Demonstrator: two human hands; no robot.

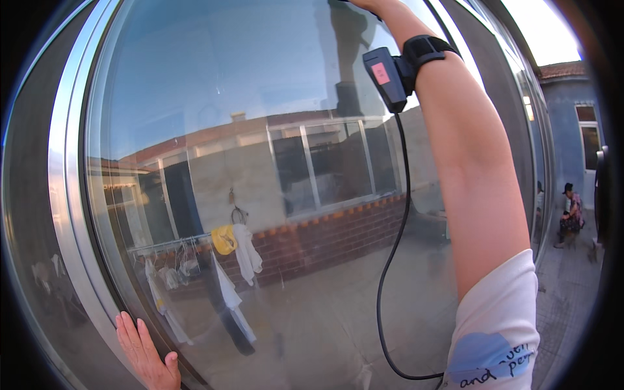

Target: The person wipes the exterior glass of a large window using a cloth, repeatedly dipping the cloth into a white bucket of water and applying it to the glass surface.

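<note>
A large window pane (pixel 312 282) in a silvery metal frame (pixel 72 161) fills the space before me. My left hand (pixel 148 353) lies against the lower left of the frame, beside the glass. Its fingers point upward, the thumb stands apart, and it holds nothing. At the top edge, only the base of my right hand (pixel 368 4) shows, high up near the glass. Its fingers are cut off, so whether it holds anything is hidden. Bits of something dark show beside that hand.
A black device (pixel 387 80) is strapped to my right forearm; its black cable (pixel 390 263) hangs down before the pane. The glass mirrors a courtyard with a brick wall and hanging clothes. At far right, a person (pixel 571 214) sits near a blue-grey building (pixel 560 126).
</note>
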